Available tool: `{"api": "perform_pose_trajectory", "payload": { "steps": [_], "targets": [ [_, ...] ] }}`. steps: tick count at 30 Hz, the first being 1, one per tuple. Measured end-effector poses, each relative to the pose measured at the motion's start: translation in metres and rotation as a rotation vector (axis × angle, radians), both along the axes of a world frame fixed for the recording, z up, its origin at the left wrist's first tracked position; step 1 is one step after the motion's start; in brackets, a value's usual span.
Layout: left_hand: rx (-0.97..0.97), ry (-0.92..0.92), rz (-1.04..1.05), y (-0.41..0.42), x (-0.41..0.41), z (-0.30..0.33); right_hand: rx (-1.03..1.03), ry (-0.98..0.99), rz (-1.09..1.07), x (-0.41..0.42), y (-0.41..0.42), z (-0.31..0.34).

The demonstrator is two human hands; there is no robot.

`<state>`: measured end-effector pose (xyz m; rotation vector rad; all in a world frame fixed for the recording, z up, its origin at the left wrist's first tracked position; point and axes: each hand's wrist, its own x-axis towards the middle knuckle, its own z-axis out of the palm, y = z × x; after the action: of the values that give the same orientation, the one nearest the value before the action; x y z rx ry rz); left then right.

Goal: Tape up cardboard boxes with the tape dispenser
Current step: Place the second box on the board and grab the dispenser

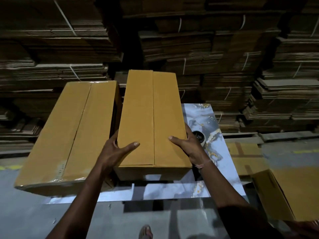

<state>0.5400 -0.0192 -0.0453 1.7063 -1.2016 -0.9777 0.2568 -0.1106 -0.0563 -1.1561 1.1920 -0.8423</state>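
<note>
Both my arms reach forward, left hand (119, 145) and right hand (187, 144) clamping opposite sides, thumbs on top.

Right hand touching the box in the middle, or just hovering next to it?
Touching. The head view shows the right hand wrapped round the near right corner of the middle box, thumb flat on its top flap and fingers against its right side.

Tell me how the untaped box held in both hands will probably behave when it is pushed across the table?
The untaped box probably weighs little: the left hand and right hand hold it by the sides alone. Its top flaps meet at an unsealed seam, so they may spring open. The marble-patterned table looks glossy, so it should slide easily.
</note>
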Motion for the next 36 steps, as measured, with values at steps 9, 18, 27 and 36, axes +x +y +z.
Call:
{"api": "perform_pose_trajectory", "payload": {
  "steps": [9, 18, 27, 36],
  "targets": [
    [0.102, 0.025, -0.026, 0.002, -0.004, -0.034, 0.049, 0.016, -0.03, 0.001, 0.011, -0.031],
    [0.142, -0.366, -0.077, -0.028, -0.014, -0.038, 0.027, 0.089, -0.003, 0.001, 0.007, -0.038],
    [-0.012, -0.997, -0.35, -0.065, -0.052, -0.052, 0.057, 0.538, -0.43, -0.065, 0.023, -0.083],
    [0.079, -1.072, -0.294, -0.096, -0.072, -0.056, 0.313, 0.699, -0.073, -0.106, -0.01, -0.145]
  ]
}}
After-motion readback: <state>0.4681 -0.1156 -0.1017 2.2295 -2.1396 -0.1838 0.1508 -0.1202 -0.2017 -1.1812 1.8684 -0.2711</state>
